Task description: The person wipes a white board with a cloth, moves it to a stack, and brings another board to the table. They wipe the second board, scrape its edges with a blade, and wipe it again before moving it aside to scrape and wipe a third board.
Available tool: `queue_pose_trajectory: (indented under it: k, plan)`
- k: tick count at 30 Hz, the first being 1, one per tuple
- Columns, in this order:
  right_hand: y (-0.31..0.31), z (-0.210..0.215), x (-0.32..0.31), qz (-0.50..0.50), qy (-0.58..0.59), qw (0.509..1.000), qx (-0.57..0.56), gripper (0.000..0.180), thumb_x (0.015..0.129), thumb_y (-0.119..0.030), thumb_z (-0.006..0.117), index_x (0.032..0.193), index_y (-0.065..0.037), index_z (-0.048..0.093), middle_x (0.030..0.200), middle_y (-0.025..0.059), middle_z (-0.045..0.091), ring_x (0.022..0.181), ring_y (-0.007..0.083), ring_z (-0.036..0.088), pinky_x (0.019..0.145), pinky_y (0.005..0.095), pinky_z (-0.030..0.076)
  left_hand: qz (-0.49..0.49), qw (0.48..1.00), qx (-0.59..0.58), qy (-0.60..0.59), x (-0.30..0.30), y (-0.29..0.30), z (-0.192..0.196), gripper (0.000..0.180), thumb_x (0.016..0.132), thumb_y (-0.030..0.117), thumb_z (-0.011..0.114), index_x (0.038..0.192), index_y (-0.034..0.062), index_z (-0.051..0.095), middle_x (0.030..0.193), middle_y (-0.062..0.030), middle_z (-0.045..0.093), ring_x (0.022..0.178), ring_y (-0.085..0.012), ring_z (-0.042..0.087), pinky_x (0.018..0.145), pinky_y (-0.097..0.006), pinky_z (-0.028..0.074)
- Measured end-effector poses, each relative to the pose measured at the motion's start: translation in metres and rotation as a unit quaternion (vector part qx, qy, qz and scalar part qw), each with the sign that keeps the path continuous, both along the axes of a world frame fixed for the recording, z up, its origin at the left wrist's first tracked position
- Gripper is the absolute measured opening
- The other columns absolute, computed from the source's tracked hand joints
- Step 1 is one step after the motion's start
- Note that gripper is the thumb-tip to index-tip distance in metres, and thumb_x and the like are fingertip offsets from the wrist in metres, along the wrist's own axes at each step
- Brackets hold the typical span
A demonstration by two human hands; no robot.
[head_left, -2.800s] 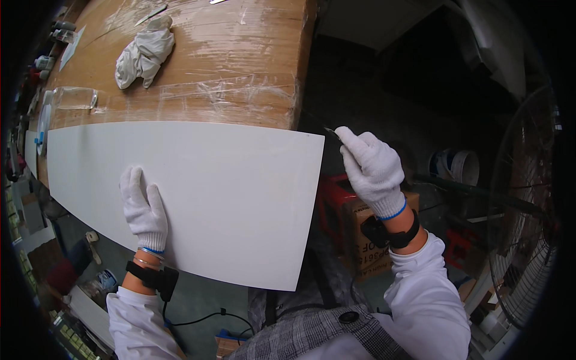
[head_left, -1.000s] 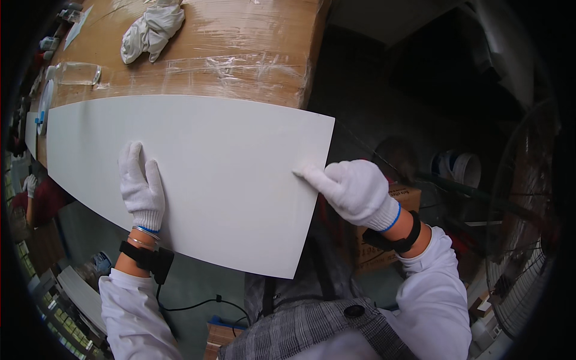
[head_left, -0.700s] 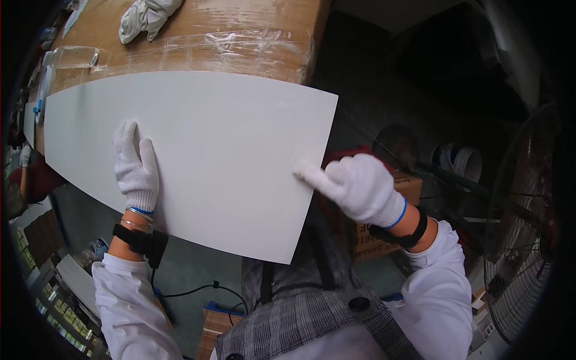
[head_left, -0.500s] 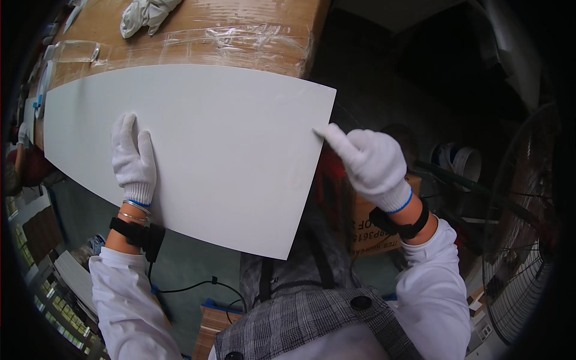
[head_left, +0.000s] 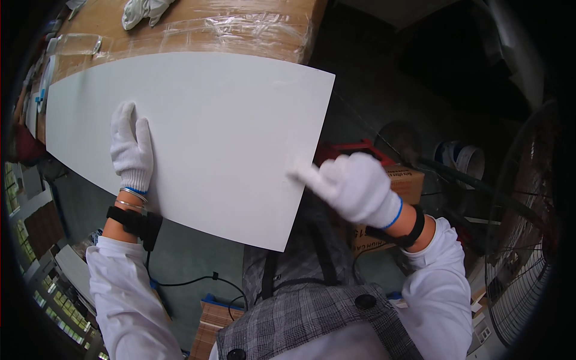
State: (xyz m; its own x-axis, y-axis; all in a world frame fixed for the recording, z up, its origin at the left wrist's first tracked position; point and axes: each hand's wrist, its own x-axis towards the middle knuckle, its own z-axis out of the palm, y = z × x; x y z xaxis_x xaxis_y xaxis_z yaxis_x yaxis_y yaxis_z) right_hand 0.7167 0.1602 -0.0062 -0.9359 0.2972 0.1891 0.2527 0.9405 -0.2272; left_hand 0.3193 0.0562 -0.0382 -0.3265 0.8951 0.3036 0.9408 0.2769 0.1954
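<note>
"White panel (head_left: 222, 144), where does it lie?"
"On the brown, film-wrapped surface (head_left: 180, 37)."
"What touches it?"
"The left hand (head_left: 132, 150), flat, grasping nothing. The right hand (head_left: 357, 189) is curled and blurred at the panel's right edge; whether it grips something, I cannot tell."

I see soft light on the white board (head_left: 216, 138) and bright, shiny spots on the plastic wrap (head_left: 258, 27). The right hand (head_left: 357, 189) is blurry at the fingertip. Far right looks dim; edges bend near the black rim.
</note>
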Motion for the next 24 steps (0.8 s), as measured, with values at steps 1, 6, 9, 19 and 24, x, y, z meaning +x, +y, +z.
queue_pose_trajectory:
  k: [1, 6, 9, 19, 24]
  plan:
    - [0.009, -0.003, -0.001, -0.029, 0.031, 0.999, 0.017, 0.043, 0.08, -0.012, 0.055, 0.122, -0.007, 0.061, 0.062, 0.0003, 0.039, 0.053, 0.014, 0.045, 0.044, 0.0296, 0.037, -0.001, 1.0, 0.003, 0.001, 0.0, 0.0, 0.0, 0.038, 0.094, 0.019, 0.056, 0.128, 0.002, 0.053, 0.132, -0.0197, 0.052, 0.123, -0.0349, 0.05, 0.105, -0.041, 0.04]
    - [-0.005, -0.001, -0.003, -0.002, -0.012, 1.0, 0.011, 0.042, 0.079, -0.014, 0.056, 0.12, -0.005, 0.06, 0.062, -0.0002, 0.039, 0.051, 0.0137, 0.044, 0.043, 0.0302, 0.033, -0.004, 1.0, 0.004, -0.001, -0.005, -0.001, -0.003, 0.038, 0.096, 0.02, 0.054, 0.129, 0.0014, 0.052, 0.133, -0.0189, 0.052, 0.124, -0.0335, 0.049, 0.107, -0.04, 0.038]
    - [-0.009, 0.003, -0.005, 0.027, -0.011, 0.999, -0.026, 0.042, 0.079, -0.016, 0.056, 0.12, -0.005, 0.06, 0.062, 0.0002, 0.038, 0.051, 0.0135, 0.044, 0.042, 0.0298, 0.033, 0.0, 1.0, -0.008, 0.001, -0.004, -0.001, -0.002, 0.038, 0.097, 0.02, 0.052, 0.131, 0.0008, 0.051, 0.135, -0.0181, 0.051, 0.126, -0.0322, 0.048, 0.108, -0.038, 0.037]
    - [0.003, -0.004, -0.007, -0.009, 0.041, 0.999, 0.019, 0.037, 0.081, -0.012, 0.058, 0.117, -0.005, 0.063, 0.064, 0.0001, 0.043, 0.052, 0.0133, 0.046, 0.043, 0.0302, 0.036, -0.004, 1.0, 0.014, 0.001, -0.002, 0.0, 0.0, 0.037, 0.093, 0.018, 0.057, 0.126, 0.0011, 0.054, 0.13, -0.0192, 0.054, 0.121, -0.0342, 0.051, 0.105, -0.041, 0.04]
    - [-0.004, 0.009, -0.006, 0.002, -0.035, 0.999, -0.019, 0.043, 0.08, -0.01, 0.055, 0.122, -0.004, 0.058, 0.062, 0.001, 0.04, 0.053, 0.0143, 0.047, 0.044, 0.0288, 0.038, -0.002, 1.0, 0.013, -0.002, -0.001, 0.0, -0.001, 0.037, 0.093, 0.018, 0.057, 0.126, 0.001, 0.054, 0.13, -0.0192, 0.053, 0.121, -0.0341, 0.051, 0.105, -0.041, 0.04]
